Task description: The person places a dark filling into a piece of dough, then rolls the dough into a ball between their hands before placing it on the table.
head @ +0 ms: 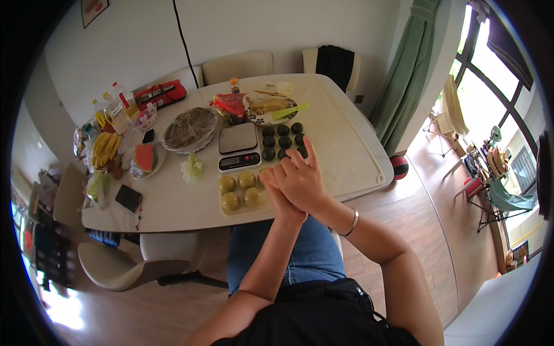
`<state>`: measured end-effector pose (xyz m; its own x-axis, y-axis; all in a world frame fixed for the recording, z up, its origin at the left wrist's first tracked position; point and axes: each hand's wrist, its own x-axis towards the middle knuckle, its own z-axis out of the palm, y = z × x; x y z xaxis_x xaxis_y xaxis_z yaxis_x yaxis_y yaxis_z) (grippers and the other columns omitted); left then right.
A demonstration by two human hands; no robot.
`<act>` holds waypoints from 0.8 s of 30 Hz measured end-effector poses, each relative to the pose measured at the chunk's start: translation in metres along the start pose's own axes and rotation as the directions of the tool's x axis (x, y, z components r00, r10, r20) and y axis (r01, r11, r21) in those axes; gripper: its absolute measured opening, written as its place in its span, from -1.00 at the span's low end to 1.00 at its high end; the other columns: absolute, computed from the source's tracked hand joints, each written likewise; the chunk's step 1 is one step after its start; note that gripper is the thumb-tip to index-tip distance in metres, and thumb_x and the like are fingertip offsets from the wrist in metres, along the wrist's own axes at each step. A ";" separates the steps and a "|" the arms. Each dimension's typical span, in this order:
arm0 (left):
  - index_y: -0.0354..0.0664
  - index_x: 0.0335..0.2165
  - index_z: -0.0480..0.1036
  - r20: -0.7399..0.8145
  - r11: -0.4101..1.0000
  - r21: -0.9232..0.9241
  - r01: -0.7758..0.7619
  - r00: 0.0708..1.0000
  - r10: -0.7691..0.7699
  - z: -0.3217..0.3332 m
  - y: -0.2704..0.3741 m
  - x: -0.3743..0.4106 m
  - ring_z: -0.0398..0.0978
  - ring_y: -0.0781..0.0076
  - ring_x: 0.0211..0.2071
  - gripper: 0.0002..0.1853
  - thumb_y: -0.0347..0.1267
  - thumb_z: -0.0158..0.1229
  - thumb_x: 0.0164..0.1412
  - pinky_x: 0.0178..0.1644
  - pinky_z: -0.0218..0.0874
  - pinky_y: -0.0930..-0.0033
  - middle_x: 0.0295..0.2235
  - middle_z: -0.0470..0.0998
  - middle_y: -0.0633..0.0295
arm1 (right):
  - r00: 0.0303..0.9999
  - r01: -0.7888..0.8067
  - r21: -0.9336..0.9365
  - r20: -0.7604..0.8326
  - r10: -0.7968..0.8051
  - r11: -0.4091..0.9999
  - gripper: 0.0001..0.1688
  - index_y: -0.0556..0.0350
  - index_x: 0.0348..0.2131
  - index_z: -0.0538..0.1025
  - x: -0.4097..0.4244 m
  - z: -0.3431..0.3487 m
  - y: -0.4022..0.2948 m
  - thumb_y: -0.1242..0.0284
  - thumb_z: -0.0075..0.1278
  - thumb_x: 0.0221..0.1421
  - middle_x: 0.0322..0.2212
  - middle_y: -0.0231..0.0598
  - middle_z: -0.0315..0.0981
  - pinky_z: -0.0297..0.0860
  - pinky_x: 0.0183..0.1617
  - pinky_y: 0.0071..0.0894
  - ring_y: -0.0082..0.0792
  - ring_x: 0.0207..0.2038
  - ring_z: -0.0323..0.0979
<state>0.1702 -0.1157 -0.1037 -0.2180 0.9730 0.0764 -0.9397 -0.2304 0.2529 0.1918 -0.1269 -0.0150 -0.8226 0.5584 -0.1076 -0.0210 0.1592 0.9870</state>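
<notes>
Over the near edge of the table my right hand [299, 184] lies across my left hand [286, 209], palm to palm. The right index finger points up and away; whatever is between the palms is hidden. Several yellow-brown balls [247, 179] sit in rows just left of my hands, one of them partly covered by the left fingertips. Beyond my fingers stand rows of dark green-black balls [285, 142], some hidden behind the right hand. A digital kitchen scale [238, 139] with a bare platform lies left of the dark balls. Both groups rest on a pale rimmed board [346, 160].
Behind the scale, a patterned plate [255, 119] holds a yellowish mass [270, 105] and a green spatula [291, 111]. Leftward are a film-covered bowl [190, 129], cut watermelon [144, 158], bananas [106, 149], bottles [111, 108] and a dark wallet-like item [128, 198]. A chair [125, 268] stands near left.
</notes>
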 end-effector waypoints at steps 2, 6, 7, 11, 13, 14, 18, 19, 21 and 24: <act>0.10 0.16 0.18 0.161 0.963 -0.018 0.269 0.951 -0.263 0.030 0.010 -0.004 0.24 0.15 0.16 -0.20 0.37 -0.31 0.18 0.14 0.09 -0.13 0.16 0.25 0.18 | 0.728 0.593 -0.392 0.635 -0.260 0.703 -0.77 0.03 -0.61 0.52 0.004 -0.018 0.014 0.32 0.04 0.00 -0.57 -0.29 0.38 -0.10 0.35 0.21 -0.21 -0.21 0.38; 0.12 0.26 0.05 0.352 0.862 -0.150 0.484 0.841 -0.411 0.061 0.024 -0.020 -0.02 0.11 0.32 -0.15 0.36 -0.34 0.18 0.25 -0.08 -0.17 0.29 0.04 0.18 | 0.748 0.145 0.880 0.201 0.632 -0.451 -0.51 0.03 -0.21 0.58 -0.002 0.071 0.010 0.03 -0.09 0.19 -0.29 -0.12 0.58 0.13 0.21 0.10 0.04 -0.15 0.46; 0.14 0.27 0.03 0.360 0.866 -0.154 0.476 0.843 -0.399 0.060 0.025 -0.021 -0.07 0.12 0.34 -0.13 0.37 -0.33 0.17 0.27 -0.12 -0.17 0.31 0.01 0.19 | 0.713 0.168 0.902 0.167 0.681 -0.397 -0.57 0.03 -0.27 0.57 0.000 0.071 0.005 0.08 -0.07 0.16 -0.33 -0.16 0.55 0.09 0.23 0.13 0.00 -0.17 0.45; 0.17 0.29 -0.01 0.379 0.878 -0.163 0.449 0.851 -0.364 0.043 0.024 -0.019 -0.20 0.14 0.38 -0.11 0.38 -0.29 0.14 0.31 -0.23 -0.19 0.34 -0.07 0.19 | 0.553 0.221 0.962 0.013 0.833 -0.162 -0.77 0.02 -0.53 0.52 -0.013 0.040 -0.003 0.28 -0.01 0.04 -0.51 -0.29 0.43 -0.09 0.33 0.22 -0.19 -0.24 0.41; 0.17 0.29 -0.03 0.391 0.880 -0.149 0.451 0.844 -0.367 0.035 0.022 -0.018 -0.21 0.14 0.38 -0.11 0.37 -0.28 0.14 0.31 -0.25 -0.20 0.34 -0.09 0.17 | 0.503 0.214 0.974 -0.042 0.864 -0.078 -0.79 0.02 -0.59 0.50 -0.019 0.031 -0.003 0.33 0.01 0.01 -0.54 -0.32 0.40 -0.13 0.35 0.24 -0.24 -0.27 0.39; 0.17 0.30 -0.03 0.400 0.882 -0.136 0.451 0.840 -0.368 0.032 0.021 -0.018 -0.22 0.13 0.38 -0.10 0.37 -0.28 0.14 0.31 -0.25 -0.20 0.34 -0.09 0.16 | 0.500 0.203 0.978 -0.053 0.865 -0.057 -0.79 0.03 -0.59 0.49 -0.022 0.029 -0.003 0.34 0.00 0.01 -0.54 -0.32 0.40 -0.13 0.35 0.25 -0.24 -0.28 0.39; 0.17 0.31 -0.06 0.447 0.885 -0.053 0.463 0.803 -0.394 0.009 0.012 -0.013 -0.25 0.13 0.38 -0.10 0.36 -0.26 0.15 0.33 -0.28 -0.21 0.35 -0.12 0.13 | 0.429 0.159 0.981 -0.171 0.887 0.112 -0.78 0.05 -0.58 0.47 -0.026 0.023 -0.012 0.31 0.01 -0.01 -0.55 -0.31 0.37 -0.10 0.34 0.25 -0.28 -0.29 0.40; 0.17 0.31 -0.07 0.460 0.885 -0.020 0.465 0.790 -0.404 0.001 0.010 -0.013 -0.26 0.12 0.38 -0.10 0.36 -0.25 0.15 0.33 -0.29 -0.21 0.35 -0.13 0.12 | 0.422 0.157 0.977 -0.199 0.884 0.145 -0.80 0.05 -0.60 0.47 -0.027 0.022 -0.014 0.33 0.05 -0.05 -0.55 -0.30 0.38 -0.05 0.33 0.24 -0.25 -0.28 0.41; 0.17 0.32 -0.09 0.480 0.893 0.014 0.450 0.780 -0.400 -0.009 0.006 -0.012 -0.27 0.12 0.39 -0.10 0.35 -0.25 0.16 0.33 -0.30 -0.21 0.35 -0.15 0.10 | 0.409 0.152 0.966 -0.253 0.877 0.208 -0.82 0.04 -0.63 0.45 -0.027 0.021 -0.017 0.37 0.11 -0.13 -0.54 -0.29 0.39 0.04 0.31 0.22 -0.18 -0.25 0.42; 0.10 0.32 -0.07 0.513 0.912 -0.015 0.409 0.786 -0.344 -0.010 0.005 -0.012 -0.23 0.14 0.38 -0.03 0.39 -0.25 0.12 0.32 -0.25 -0.22 0.34 -0.10 0.11 | 0.321 0.014 0.972 -0.225 0.920 0.233 -0.80 0.07 -0.63 0.46 -0.029 0.012 -0.012 0.35 0.08 -0.13 -0.49 -0.32 0.44 0.11 0.26 0.22 -0.21 -0.26 0.42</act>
<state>0.1655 -0.1288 -0.1131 0.2873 0.8356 0.4682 -0.9504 0.1879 0.2479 0.2224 -0.1352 -0.0255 -0.4114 0.1429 0.9002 0.5362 0.8366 0.1123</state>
